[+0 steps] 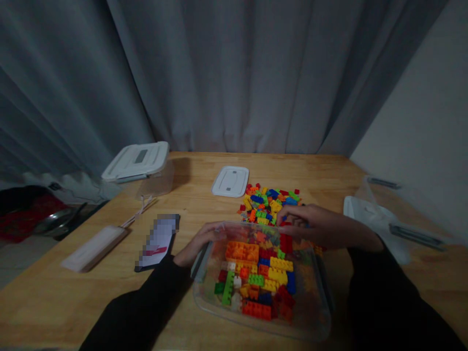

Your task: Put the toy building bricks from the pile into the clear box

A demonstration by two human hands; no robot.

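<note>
A clear plastic box (pixel 215 321) stands before me with toy building bricks of several colours inside, among them an orange block (pixel 242 252) and yellow bricks (pixel 278 276). My left hand (pixel 203 240) is closed round the box's far left rim. Over the far right rim, my right hand (pixel 321 226) pinches a red building brick (pixel 286 243). The fingers of that hand partly hide the brick's top. Just beyond the box lies a loose heap of bricks (pixel 272 200) on the wooden table, and my right fingertips are close to its near edge.
A white lid (pixel 230 181) lies behind the heap. Far left stands a lidded clear container (pixel 157 178); a phone (pixel 159 242) and a white power strip (pixel 95 247) lie nearer. To the right is another clear container (pixel 380 214) with grey latches. A curtain (pixel 234 73) hangs behind the table.
</note>
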